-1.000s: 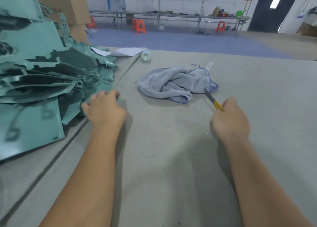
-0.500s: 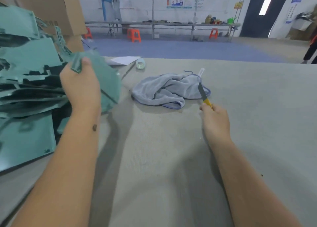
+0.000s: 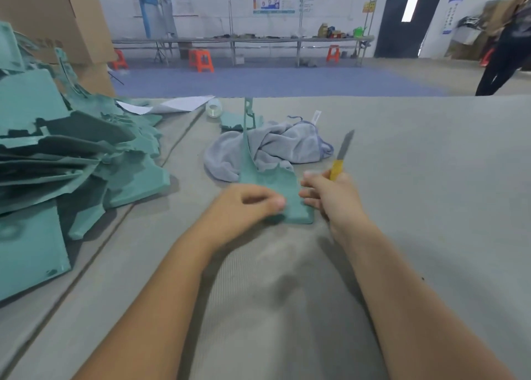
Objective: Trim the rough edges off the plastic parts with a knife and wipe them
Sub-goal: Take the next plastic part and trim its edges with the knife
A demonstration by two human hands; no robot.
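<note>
A: We grip one teal plastic part [image 3: 270,190] in our left hand [image 3: 247,204], thumb pinching its near end; our right hand [image 3: 330,195] is wrapped round the yellow-handled knife [image 3: 342,155], blade up.

B: The part lies on the grey table [image 3: 431,178], long axis running away over the grey towel [image 3: 275,146] (thin, jagged far edge). Knife sits just right of it, so we'd judge trimming starts there.

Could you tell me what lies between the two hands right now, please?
In the head view, a green plastic part lies between the left hand and right hand, which holds the knife.
</note>
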